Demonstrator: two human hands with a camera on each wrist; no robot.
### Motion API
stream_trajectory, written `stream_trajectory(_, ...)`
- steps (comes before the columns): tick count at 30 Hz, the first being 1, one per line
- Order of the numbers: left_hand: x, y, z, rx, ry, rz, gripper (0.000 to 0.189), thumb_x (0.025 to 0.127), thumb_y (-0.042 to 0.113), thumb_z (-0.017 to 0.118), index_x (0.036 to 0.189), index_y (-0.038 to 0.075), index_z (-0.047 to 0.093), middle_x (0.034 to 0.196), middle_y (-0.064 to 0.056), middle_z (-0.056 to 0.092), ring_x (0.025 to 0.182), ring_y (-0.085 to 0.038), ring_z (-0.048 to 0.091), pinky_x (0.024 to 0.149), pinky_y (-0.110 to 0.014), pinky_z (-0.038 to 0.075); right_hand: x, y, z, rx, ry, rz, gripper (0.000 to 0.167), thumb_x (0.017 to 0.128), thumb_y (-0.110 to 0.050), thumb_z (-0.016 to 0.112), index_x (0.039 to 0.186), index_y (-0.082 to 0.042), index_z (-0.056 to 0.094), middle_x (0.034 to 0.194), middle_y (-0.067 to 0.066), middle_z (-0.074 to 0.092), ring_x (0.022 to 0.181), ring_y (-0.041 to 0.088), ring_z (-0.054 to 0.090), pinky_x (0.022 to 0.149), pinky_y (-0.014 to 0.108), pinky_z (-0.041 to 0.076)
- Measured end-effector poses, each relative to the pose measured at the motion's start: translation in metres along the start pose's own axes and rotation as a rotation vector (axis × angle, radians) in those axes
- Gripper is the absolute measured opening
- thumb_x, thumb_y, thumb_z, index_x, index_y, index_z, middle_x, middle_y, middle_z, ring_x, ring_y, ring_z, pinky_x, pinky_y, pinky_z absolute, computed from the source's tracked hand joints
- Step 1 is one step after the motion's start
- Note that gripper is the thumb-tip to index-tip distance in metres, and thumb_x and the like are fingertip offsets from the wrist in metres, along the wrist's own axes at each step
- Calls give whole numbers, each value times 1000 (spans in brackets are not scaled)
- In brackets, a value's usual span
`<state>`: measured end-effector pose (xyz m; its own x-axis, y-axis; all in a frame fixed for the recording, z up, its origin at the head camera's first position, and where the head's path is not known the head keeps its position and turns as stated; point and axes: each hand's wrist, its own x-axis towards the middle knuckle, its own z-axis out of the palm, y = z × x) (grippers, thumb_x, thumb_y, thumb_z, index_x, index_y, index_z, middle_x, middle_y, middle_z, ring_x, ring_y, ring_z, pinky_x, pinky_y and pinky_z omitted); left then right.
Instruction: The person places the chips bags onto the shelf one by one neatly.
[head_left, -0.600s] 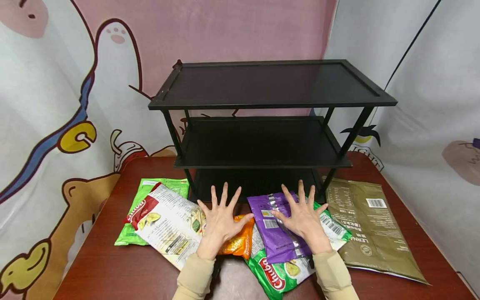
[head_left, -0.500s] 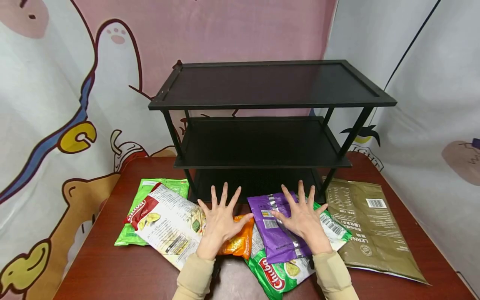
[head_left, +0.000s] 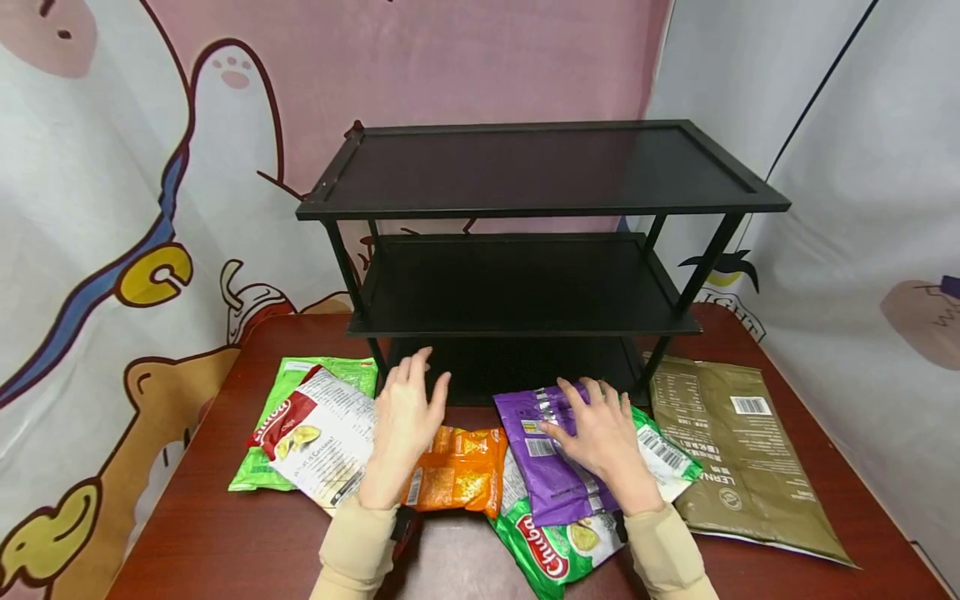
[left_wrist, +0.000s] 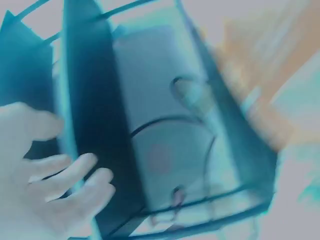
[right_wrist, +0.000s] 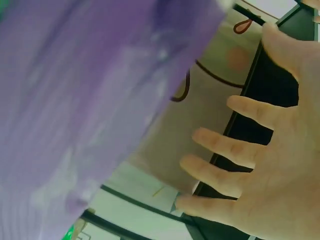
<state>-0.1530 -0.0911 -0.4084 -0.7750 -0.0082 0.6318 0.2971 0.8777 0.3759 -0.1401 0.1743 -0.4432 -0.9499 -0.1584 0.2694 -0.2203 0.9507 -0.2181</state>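
My left hand [head_left: 405, 425] is above the edge between a white-and-red Chuba snack bag [head_left: 322, 450] and a shiny orange snack bag [head_left: 467, 477]; contact cannot be told. In the left wrist view, the left hand [left_wrist: 60, 195] has loosely bent fingers and holds nothing. Over a purple bag [head_left: 536, 483] is my right hand [head_left: 603, 437], fingers spread and slightly bent. The right wrist view shows the purple bag [right_wrist: 90, 110] near the camera and the right hand [right_wrist: 275, 150] gripping nothing. Beneath the purple bag lies a green-and-white Chuba bag [head_left: 536, 550].
A black three-tier shelf [head_left: 525, 283] stands at the back of the brown table [head_left: 202, 533]. A bright green bag [head_left: 258, 471] lies partly under the white-and-red one. On the right lies a large olive-brown bag [head_left: 738, 450]. Printed cloth [head_left: 480, 58] hangs behind.
My left hand has moved left and turned sideways, uncovering more of the orange bag. The right hand's fingers, straight and spread before, are now more bent; it stays over the purple bag.
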Motion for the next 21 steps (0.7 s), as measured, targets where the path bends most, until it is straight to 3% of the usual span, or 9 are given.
stream_trajectory(5, 35, -13, -35, -78, 233, -104, 28, 90, 20, 61, 110, 0, 60, 88, -15, 63, 78, -33, 60, 66, -45, 45, -1, -7, 3, -5, 7, -53, 62, 77, -46, 73, 126, -12, 58, 114, 18, 60, 99, 40, 59, 79, 54, 49)
stream_trajectory(11, 76, -35, -55, -99, 358, -213, 31, 92, 16, 56, 115, -4, 56, 100, -21, 59, 90, -37, 57, 75, -49, 44, -4, -19, 4, -26, -110, -60, 55, 76, -47, 73, 115, -9, 62, 105, 17, 63, 90, 38, 63, 70, 50, 51)
stream_trajectory(15, 100, -43, -58, -113, 359, -241, 36, 93, 19, 54, 122, -3, 51, 112, -22, 55, 101, -36, 55, 81, -48, 44, -9, -31, 3, -31, -219, -60, 52, 76, -48, 72, 104, -5, 64, 101, 16, 62, 90, 37, 64, 71, 50, 51)
stream_trajectory(21, 124, -47, -57, -172, 261, -258, 44, 94, 23, 56, 132, 3, 46, 121, -21, 59, 106, -35, 61, 84, -50, 47, -14, -45, 1, -7, -390, -28, 67, 74, -56, 71, 112, -1, 64, 115, 22, 61, 100, 40, 62, 78, 55, 50)
